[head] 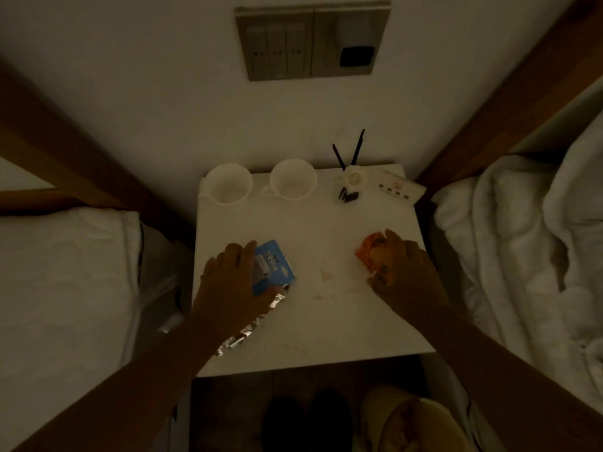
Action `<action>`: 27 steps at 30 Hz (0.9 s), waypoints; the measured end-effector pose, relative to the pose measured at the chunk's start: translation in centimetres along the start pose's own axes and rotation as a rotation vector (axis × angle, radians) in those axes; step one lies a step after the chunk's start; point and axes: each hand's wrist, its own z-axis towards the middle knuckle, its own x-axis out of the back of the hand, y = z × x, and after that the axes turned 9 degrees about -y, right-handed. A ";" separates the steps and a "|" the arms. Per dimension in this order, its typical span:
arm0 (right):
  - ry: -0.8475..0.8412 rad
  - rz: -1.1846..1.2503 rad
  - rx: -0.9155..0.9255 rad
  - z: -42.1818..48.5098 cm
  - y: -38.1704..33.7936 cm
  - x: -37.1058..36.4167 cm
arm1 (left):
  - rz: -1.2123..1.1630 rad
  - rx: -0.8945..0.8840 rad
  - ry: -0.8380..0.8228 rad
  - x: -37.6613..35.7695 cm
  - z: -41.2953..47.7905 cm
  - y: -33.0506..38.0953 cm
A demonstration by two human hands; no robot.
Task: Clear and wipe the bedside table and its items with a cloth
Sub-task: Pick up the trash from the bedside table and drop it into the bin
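At the far left lies a bed with white bedding [65,272], and just beside it stands the white bedside table [326,337]. The left hand [231,282] rests palm down on the table's left part, fingers curved over the left edge of a blue snack packet [274,272]. A crinkled silver foil wrapper [251,324] trails from under the wrist toward the near edge. Whether the hand has the packet gripped or only covered, the dim view does not show.

Along the back edge stand two empty white cups [228,182] side by side. Near the table's middle, between the hands, faint brownish stains [324,277] mark the top. Further right at the back are a small white holder with black sticks [352,177] and a flat white card [396,187].

The right hand [404,272] lies over an orange packet [370,256], fingers half closed and wrapping its right side; a firm hold seems likely but is not certain. At the far right is a rumpled white duvet [522,256].

No cloth is visible. The clearing step seems to be in hand, with wiping not begun. The next move likely calls for closing both hands on the packets and lifting them off, keeping the foil from scattering, before the cups go.
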 end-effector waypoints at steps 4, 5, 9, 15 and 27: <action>0.011 0.088 -0.036 -5.5 0.9 -0.1 | -0.165 0.022 -0.043 -0.8 -3.0 4.0; 0.005 0.117 -0.057 -7.0 1.3 -0.2 | -0.189 0.021 -0.047 -1.1 -3.9 5.2; -0.018 0.234 -0.141 -13.0 3.0 -0.6 | -0.300 0.026 -0.049 -2.4 -7.7 10.4; -0.074 0.392 -0.287 -21.2 7.3 -3.3 | -0.539 0.047 -0.059 -8.1 -13.3 18.5; -0.167 0.566 -0.493 -29.8 16.5 -11.2 | -0.700 0.264 -0.296 -23.7 -20.0 26.5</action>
